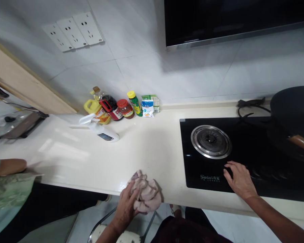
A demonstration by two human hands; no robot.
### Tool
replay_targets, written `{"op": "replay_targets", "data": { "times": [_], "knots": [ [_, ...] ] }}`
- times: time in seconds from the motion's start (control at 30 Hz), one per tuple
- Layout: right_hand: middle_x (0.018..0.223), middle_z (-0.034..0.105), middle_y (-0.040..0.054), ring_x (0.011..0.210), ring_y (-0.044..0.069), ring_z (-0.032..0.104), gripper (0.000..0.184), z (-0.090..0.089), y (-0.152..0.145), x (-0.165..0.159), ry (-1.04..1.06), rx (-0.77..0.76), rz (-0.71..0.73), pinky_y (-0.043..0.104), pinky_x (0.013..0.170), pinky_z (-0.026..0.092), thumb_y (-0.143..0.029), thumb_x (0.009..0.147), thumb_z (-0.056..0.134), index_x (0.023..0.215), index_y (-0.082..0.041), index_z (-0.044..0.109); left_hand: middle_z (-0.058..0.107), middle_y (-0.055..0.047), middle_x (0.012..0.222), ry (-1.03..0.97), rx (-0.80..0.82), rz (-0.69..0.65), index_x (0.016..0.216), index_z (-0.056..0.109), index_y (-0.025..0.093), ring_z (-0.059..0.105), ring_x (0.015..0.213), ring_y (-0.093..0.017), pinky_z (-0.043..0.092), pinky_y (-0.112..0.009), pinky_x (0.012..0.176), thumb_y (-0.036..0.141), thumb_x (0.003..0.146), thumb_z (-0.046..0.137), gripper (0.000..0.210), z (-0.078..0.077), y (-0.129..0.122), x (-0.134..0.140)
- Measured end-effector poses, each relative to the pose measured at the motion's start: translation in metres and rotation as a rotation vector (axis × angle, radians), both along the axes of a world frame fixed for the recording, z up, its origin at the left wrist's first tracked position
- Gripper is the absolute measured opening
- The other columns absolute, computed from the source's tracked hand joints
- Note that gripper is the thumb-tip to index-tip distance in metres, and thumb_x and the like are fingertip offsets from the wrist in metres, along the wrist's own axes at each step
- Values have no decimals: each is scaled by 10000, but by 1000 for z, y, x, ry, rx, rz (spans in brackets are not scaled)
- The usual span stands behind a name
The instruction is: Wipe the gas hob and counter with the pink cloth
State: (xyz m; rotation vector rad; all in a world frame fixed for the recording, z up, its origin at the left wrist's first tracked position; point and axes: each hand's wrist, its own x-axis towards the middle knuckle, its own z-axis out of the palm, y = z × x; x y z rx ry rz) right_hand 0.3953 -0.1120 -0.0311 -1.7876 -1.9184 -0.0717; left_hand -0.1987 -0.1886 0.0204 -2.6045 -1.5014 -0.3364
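Observation:
My left hand (128, 204) grips a bunched pinkish cloth (149, 197) at the front edge of the white counter (152, 148). Part of the cloth overhangs that edge. On the front of the black gas cooktop (195, 168) rests my right hand (239, 180), fingers loosely bent and thumb apart, with nothing in it. Beyond that hand sits the round metal burner (211, 141). A white spray bottle (105, 132) lies on its side on the counter, left of and farther back than the cloth.
Along the wall stand a yellow oil jug (92, 107), a dark sauce bottle (114, 109), a red-lidded jar (126, 109), a green shaker (135, 104) and packets (148, 108). A dark wok (294, 111) occupies the cooktop's right. Another person's arm (12, 167) is at the left.

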Motion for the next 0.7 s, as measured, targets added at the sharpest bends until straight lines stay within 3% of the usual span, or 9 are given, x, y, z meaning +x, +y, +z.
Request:
{"op": "replay_targets", "data": {
  "times": [0.17,0.4,0.53,0.7],
  "knots": [
    [1205,638,144,1148,337,586,260,-1,0,1,21,-4,1,501,950,462,-405,987,484,1094,-211,619,549,-171,1527,110,51,88,1397,624,296,490,1431,-376,457,-507,1111,413,823,780,606,-3,-5,-23],
    [1200,632,143,1130,330,583,255,2,0,-2,-37,5,-9,487,929,460,-393,1006,460,1089,-203,609,665,-161,1359,186,142,190,1255,711,276,584,1261,-373,471,-486,989,162,788,752,482,-4,-3,5],
    [1195,632,149,1108,328,579,240,6,1,-5,-74,19,-12,483,919,464,-371,1006,470,1087,-195,610,692,-113,1273,123,145,117,1169,731,297,596,1197,-337,449,-466,967,161,836,697,360,-16,-6,56],
    [1194,630,151,1110,324,579,222,9,2,-7,-68,10,-11,483,922,469,-354,1005,476,1083,-195,611,681,-93,1301,35,89,-106,1212,703,325,583,1208,-307,403,-466,1014,372,949,629,277,-38,-7,158]
  ]
}}
